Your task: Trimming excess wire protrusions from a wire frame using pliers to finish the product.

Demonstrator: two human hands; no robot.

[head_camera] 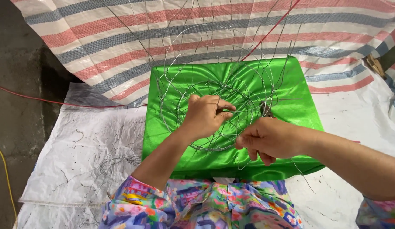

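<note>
A round frame of thin silver wire point(193, 72), with rings and upright strands, rests on a block wrapped in shiny green cloth point(299, 106). My left hand point(203, 116) reaches into the middle of the frame and pinches a wire between thumb and fingers. My right hand point(269, 138) is closed on a wire at the frame's near right rim; a dark tool tip seems to poke out above its knuckles. Loose wire ends hang below my right hand.
A striped red, blue and white tarp point(121, 38) hangs behind the block. White plastic sheeting point(78, 152) with loose wire scraps covers the ground. A red cord point(36, 99) and a yellow cord point(4, 169) run over the dark floor at left.
</note>
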